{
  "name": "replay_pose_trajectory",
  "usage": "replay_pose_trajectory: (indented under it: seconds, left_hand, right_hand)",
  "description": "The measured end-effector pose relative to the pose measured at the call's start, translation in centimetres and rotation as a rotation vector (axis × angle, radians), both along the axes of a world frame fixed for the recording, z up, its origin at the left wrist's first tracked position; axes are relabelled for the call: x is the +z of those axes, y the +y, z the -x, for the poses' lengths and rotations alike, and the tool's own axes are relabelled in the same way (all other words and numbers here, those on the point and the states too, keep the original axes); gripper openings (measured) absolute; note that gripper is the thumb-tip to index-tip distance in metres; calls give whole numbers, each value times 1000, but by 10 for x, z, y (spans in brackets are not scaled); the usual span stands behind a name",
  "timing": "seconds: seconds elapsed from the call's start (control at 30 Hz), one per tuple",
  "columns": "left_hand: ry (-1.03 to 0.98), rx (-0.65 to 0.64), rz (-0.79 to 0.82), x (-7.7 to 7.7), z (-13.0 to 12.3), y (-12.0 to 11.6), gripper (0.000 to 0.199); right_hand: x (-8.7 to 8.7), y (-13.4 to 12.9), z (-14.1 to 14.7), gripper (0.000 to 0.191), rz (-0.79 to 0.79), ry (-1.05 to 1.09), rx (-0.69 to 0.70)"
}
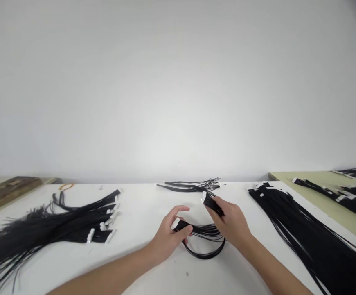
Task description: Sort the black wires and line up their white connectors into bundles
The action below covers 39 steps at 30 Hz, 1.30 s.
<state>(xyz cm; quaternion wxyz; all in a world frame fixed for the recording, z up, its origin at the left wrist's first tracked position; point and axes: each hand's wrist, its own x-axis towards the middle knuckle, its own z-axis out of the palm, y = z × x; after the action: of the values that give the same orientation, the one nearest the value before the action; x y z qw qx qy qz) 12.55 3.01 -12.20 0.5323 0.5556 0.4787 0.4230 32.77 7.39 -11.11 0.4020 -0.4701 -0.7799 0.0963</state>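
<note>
A black wire harness (pixel 205 231) with white connectors is held between my two hands above the white table. My left hand (pixel 173 231) grips it just behind one white connector (pixel 175 223), thumb on top of the wires. Fingers of my right hand (pixel 230 219) are closed around the wires near another white connector (pixel 203 198), which points up and left. Between the hands the wires bow in a loop toward me. Part of the bundle is hidden behind my right hand.
Black harnesses with white connectors (pixel 73 223) are heaped at the left. A long pile of black cables (pixel 309 233) lies at the right, and more harnesses (pixel 350 194) rest on a yellowish surface beyond. Loose wires (pixel 187 186) lie by the wall, an orange ring (pixel 66 186) at back left.
</note>
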Motion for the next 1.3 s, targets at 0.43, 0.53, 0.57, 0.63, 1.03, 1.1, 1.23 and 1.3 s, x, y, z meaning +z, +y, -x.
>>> replay_pose_trajectory:
  seconds: [0.43, 0.53, 0.57, 0.63, 1.03, 1.1, 1.23, 1.3]
  left_hand:
    - [1020, -209, -743, -5, 1, -18, 45]
    - [993, -217, -668, -5, 0, -14, 47]
    - [989, -227, -653, -4, 0, -13, 48]
    - [987, -278, -638, -2, -1, -11, 51]
    - [1002, -212, -441, 7, -9, -14, 26]
    - [1025, -223, -413, 10, -9, -15, 28]
    - [1069, -217, -381, 13, -12, -16, 38]
    - [1089, -198, -389, 12, -13, -18, 40]
  right_hand:
    - [-1, 1, 15, 45, 391, 917, 20]
    - [0, -3, 20, 45, 423, 975, 76]
    - [1, -4, 21, 45, 432, 998, 88]
    - [4, -4, 22, 46, 435, 1054, 95]
    - [20, 14, 5, 30, 582, 1803, 142]
    - [20, 17, 4, 29, 589, 1849, 107]
    - [14, 25, 3, 27, 570, 1881, 32]
    - [12, 27, 2, 26, 541, 1890, -9]
